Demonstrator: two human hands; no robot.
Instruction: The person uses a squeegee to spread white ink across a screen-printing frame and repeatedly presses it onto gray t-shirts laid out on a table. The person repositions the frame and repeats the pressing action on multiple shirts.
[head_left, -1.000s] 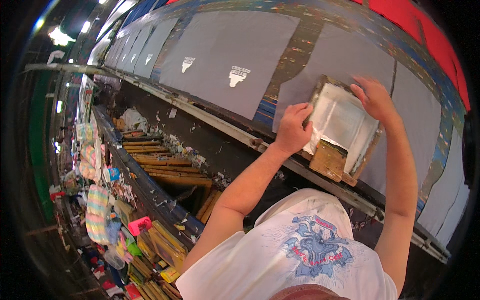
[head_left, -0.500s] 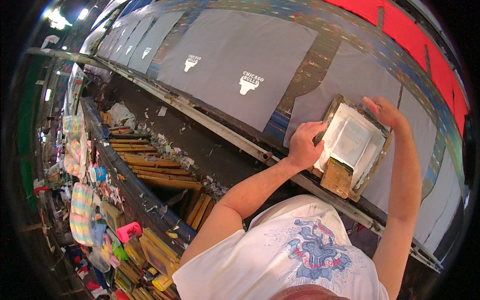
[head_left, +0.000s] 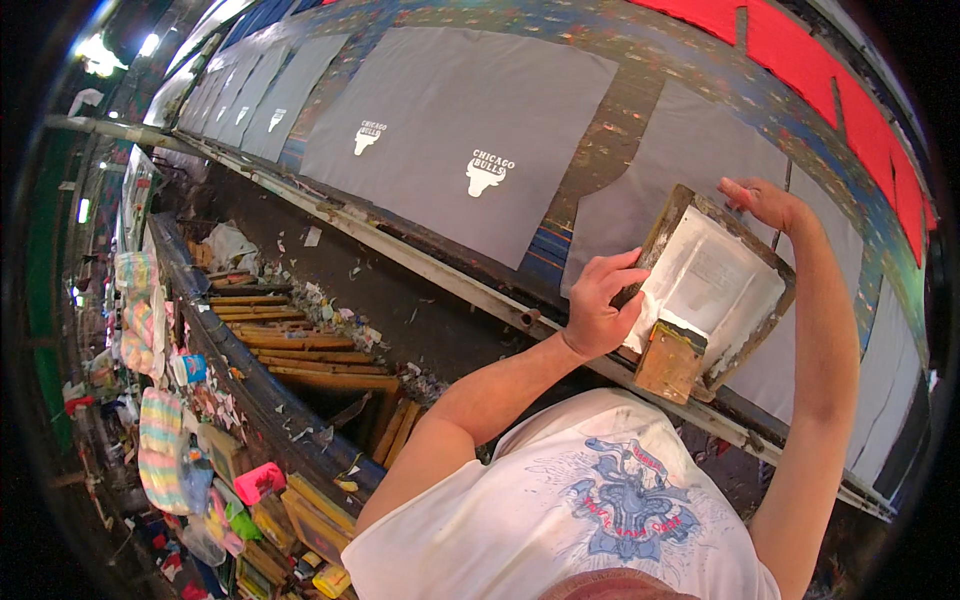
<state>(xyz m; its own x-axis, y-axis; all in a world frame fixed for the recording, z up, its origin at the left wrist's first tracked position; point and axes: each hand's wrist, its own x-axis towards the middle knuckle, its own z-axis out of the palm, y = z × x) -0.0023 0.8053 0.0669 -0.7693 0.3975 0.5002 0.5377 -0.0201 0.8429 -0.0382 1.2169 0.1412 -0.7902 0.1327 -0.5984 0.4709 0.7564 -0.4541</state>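
Note:
A wooden screen-printing frame (head_left: 765, 260) with white-smeared mesh sits tilted toward the lower right on a grey fabric panel (head_left: 625, 235), a short wooden squeegee (head_left: 668, 365) at its lower end. My left hand (head_left: 600, 305) grips the frame's left side. My right hand (head_left: 760, 205) is just above the frame's upper edge, fingers loosely bent and apart; whether they touch the wood is unclear. To the left, a larger grey panel (head_left: 420, 190) carries two white bull-head prints with lettering.
Red fabric (head_left: 800, 60) lines the table's far side; grey panels (head_left: 280, 100) continue leftward. A metal rail (head_left: 280, 190) runs along the near edge. Below left are stacked wooden frames (head_left: 310, 350), litter, a pink plastic item (head_left: 258, 482) and striped cloths (head_left: 160, 450).
The frame and both hands have shifted down and right in the view, mostly between the first two frames. The printed panels moved slightly within the view as the head moved.

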